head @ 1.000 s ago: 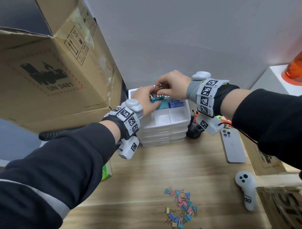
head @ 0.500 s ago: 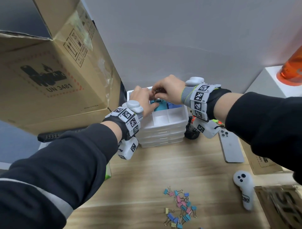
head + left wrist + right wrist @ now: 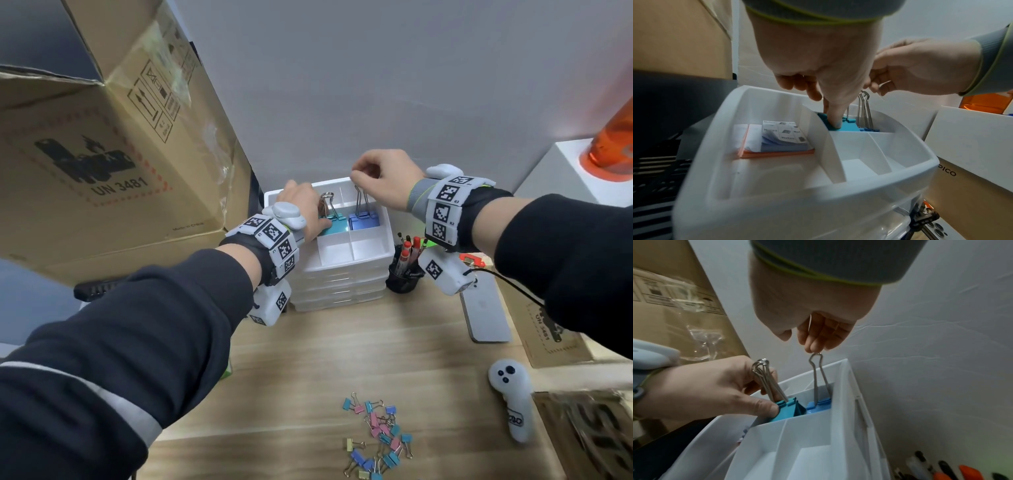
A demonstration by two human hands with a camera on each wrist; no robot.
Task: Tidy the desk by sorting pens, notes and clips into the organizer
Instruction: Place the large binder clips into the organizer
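Observation:
A white drawer organizer (image 3: 373, 255) stands at the back of the desk. In its back compartments a teal binder clip (image 3: 334, 229) and a blue binder clip (image 3: 364, 222) stand side by side, wire handles up. My left hand (image 3: 318, 222) grips the teal binder clip (image 3: 789, 410), thumb on its body (image 3: 849, 128) and fingers behind its handles. My right hand (image 3: 807, 344) hangs above the blue binder clip (image 3: 818, 405), curled fingertips holding the top of its handle, thumb apart. Sticky notes (image 3: 777, 142) lie in the organizer's (image 3: 818, 194) left compartment.
Several small coloured binder clips (image 3: 376, 438) lie loose on the front of the desk. A black pen cup (image 3: 406, 274) stands right of the organizer, then a phone (image 3: 486, 311) and a white controller (image 3: 512, 397). A big cardboard box (image 3: 102, 154) looms at the left.
My right hand has left the teal clip's handles and moved right and up to the blue clip's handle. The left hand stays on the teal clip.

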